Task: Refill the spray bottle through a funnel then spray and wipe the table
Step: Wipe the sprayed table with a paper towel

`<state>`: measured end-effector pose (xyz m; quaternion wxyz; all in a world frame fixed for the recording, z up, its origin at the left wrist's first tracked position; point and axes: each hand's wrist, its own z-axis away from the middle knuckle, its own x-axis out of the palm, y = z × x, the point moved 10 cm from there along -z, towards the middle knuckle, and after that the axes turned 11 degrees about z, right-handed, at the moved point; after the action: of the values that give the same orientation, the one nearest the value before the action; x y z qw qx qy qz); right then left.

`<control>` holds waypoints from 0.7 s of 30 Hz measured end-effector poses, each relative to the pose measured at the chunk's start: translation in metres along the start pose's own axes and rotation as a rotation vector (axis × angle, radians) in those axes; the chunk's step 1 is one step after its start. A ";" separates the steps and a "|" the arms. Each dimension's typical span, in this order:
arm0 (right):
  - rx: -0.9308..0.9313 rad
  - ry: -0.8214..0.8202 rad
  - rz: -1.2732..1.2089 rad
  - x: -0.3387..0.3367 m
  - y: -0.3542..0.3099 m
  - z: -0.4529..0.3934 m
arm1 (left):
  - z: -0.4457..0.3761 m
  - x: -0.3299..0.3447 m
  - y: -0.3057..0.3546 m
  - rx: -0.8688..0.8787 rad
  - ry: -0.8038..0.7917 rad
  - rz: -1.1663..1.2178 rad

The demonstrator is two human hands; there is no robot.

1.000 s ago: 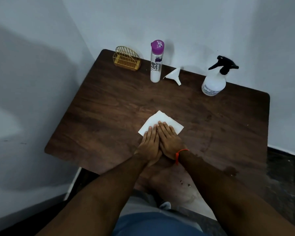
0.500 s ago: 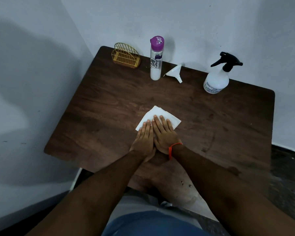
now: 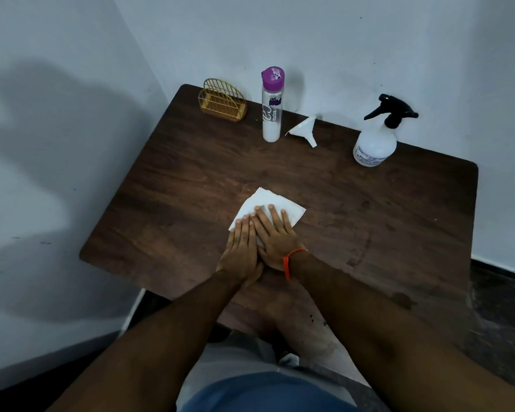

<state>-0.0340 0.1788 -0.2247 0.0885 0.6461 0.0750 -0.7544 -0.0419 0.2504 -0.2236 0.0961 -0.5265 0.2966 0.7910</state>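
if i push the tissue [image 3: 268, 205] too far toward the back edge of the bench [image 3: 399, 221], my knuckles could knock the funnel [image 3: 303, 129], which lies on its side there, or tip the tall bottle with the purple cap [image 3: 271, 108] just beside it. the spray bottle [image 3: 375, 141] stands near the back right corner, well apart from my hands, so i judge it safe unless i sweep wide that way. the tissue looks thin; on a damp top it may tear or bunch up under my palms, and then i would smear rather than wipe. i cannot tell how wet the wood is from here. a gold wire holder [image 3: 222, 100] sits at the back left corner, out of my path.

my left hand [image 3: 241, 248] lies flat, fingers straight and together, pressing the near left part of the tissue against the bench. my right hand [image 3: 275, 233], with an orange band at the wrist, lies flat too, fingers slightly spread, its edge touching the left hand. neither hand grips anything; both simply bear down on the tissue, which sits about the middle of the bench.
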 end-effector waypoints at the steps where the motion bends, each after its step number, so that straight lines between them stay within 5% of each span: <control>1: 0.019 0.020 -0.009 -0.004 0.003 -0.001 | -0.002 -0.003 0.000 -0.007 0.010 -0.006; 6: 0.075 0.081 -0.059 -0.014 0.026 -0.012 | -0.020 -0.014 0.003 -0.032 -0.030 0.132; 12: 0.215 0.031 -0.113 0.002 0.041 -0.017 | -0.011 -0.030 -0.006 -0.181 0.131 0.460; 21: 0.234 0.070 -0.070 0.000 0.015 -0.042 | -0.003 -0.035 -0.030 -0.152 0.098 0.417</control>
<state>0.0096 0.1735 -0.2312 -0.0167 0.6749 0.0121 -0.7376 -0.0106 0.2778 -0.2046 -0.1239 -0.4971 0.3430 0.7873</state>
